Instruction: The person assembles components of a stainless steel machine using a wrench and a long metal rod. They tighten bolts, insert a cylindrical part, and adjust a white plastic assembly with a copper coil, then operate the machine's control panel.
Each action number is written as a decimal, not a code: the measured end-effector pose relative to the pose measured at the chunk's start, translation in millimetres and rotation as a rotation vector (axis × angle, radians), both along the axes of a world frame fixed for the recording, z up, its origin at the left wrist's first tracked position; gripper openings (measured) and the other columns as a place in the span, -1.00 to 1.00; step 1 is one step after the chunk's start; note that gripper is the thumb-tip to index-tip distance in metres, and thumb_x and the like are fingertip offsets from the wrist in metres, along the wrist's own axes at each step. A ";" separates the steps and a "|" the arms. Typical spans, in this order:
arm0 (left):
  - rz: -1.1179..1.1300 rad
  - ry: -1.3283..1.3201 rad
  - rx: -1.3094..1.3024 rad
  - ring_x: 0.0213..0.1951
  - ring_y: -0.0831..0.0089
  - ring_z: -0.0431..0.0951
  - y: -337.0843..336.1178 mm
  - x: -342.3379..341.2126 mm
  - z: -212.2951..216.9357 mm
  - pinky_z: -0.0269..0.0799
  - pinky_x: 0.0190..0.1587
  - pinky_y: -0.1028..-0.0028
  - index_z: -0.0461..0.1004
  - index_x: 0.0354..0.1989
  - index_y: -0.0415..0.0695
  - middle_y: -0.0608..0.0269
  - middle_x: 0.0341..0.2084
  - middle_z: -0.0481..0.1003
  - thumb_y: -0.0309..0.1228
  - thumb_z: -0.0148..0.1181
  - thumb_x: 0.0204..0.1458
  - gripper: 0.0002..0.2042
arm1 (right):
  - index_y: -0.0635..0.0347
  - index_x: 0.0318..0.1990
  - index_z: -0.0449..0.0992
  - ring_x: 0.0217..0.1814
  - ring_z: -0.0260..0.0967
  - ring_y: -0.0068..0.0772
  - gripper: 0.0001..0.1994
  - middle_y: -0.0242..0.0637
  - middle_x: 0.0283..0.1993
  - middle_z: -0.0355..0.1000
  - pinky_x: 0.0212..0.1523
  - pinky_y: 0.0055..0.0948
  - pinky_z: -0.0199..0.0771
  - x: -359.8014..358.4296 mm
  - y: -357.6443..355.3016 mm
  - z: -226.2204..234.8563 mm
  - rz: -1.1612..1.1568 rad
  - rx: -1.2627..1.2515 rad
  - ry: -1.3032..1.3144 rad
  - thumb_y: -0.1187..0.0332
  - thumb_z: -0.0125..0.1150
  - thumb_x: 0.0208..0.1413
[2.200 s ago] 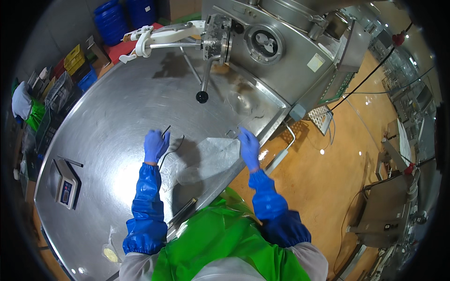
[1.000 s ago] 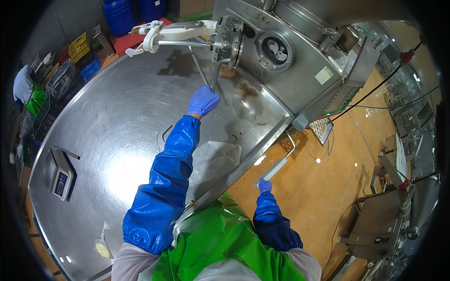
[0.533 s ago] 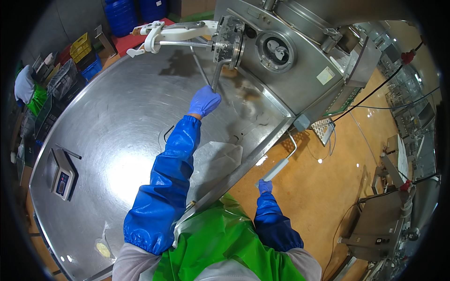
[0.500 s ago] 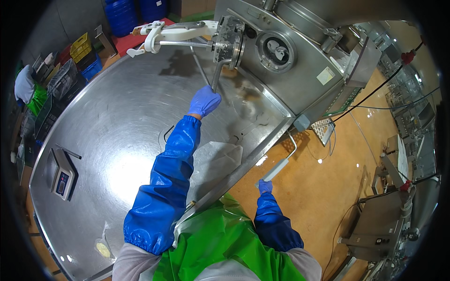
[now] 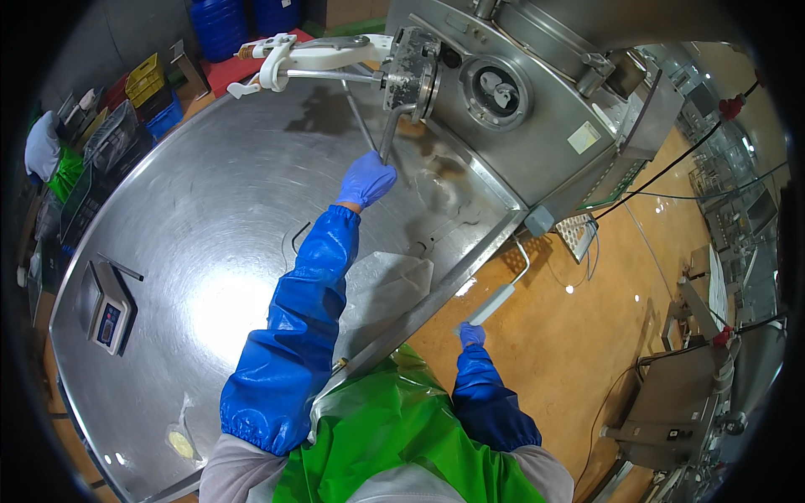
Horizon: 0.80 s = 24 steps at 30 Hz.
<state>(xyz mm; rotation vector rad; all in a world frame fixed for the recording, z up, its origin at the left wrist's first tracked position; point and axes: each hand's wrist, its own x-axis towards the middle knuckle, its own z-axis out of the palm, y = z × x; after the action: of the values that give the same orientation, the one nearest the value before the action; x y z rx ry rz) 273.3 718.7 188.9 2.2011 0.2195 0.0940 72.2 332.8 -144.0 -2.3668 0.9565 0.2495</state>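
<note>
My left hand (image 5: 367, 179), in a purple glove, is closed on the lower end of a metal bar handle (image 5: 390, 138). The bar runs down from the round metal outlet head (image 5: 412, 71), which carries a white arm (image 5: 331, 57) pointing left. Beside the head, the steel machine (image 5: 545, 126) shows a round port (image 5: 496, 92) with pale rotor parts inside. Lower right, my gloved right hand (image 5: 471, 334) grips the near end of a flat grey lever (image 5: 491, 305) on a bent rod. Its fingers are small and partly hidden.
A large steel table (image 5: 210, 201) spreads to the left, with a digital scale (image 5: 109, 318), a clear plastic sheet (image 5: 390, 289) and a pale yellow lump (image 5: 180, 443) on it. Crates (image 5: 145, 81) and blue barrels (image 5: 216, 29) stand behind. Cables cross the orange floor (image 5: 579, 352).
</note>
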 end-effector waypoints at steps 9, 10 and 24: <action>-0.002 0.002 -0.005 -0.19 -0.24 0.49 0.9 0.0 -1.0 0.39 -0.10 0.07 0.49 -0.33 -0.39 -0.39 -0.35 0.48 -0.27 0.02 -0.13 -0.64 | 0.32 -0.30 0.60 -0.16 0.51 0.09 -0.54 0.13 -0.30 0.52 -0.17 -0.09 0.49 -2.2 1.8 8.1 0.011 0.010 -0.011 0.01 0.21 -0.10; -0.002 0.003 -0.007 -0.19 -0.24 0.49 0.9 0.1 -0.8 0.39 -0.10 0.07 0.49 -0.33 -0.39 -0.39 -0.35 0.48 -0.27 0.02 -0.13 -0.64 | 0.32 -0.30 0.60 -0.16 0.51 0.09 -0.54 0.12 -0.30 0.52 -0.17 -0.09 0.49 -1.9 1.2 5.8 0.010 -0.005 -0.006 0.02 0.21 -0.10; -0.006 -0.013 -0.044 -0.19 -0.23 0.49 -1.1 3.9 -7.8 0.40 -0.11 0.08 0.48 -0.32 -0.39 -0.38 -0.36 0.48 -0.27 0.02 -0.12 -0.63 | 0.31 -0.30 0.60 -0.17 0.51 0.07 -0.54 0.11 -0.31 0.53 -0.18 -0.11 0.49 -4.1 -3.9 -3.5 -0.005 -0.002 -0.013 0.00 0.19 -0.10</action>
<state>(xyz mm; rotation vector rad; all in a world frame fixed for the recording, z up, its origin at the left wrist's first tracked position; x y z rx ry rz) 277.2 717.6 181.1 2.1567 0.2057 0.0986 68.1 328.9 -147.5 -2.3649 0.9571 0.2316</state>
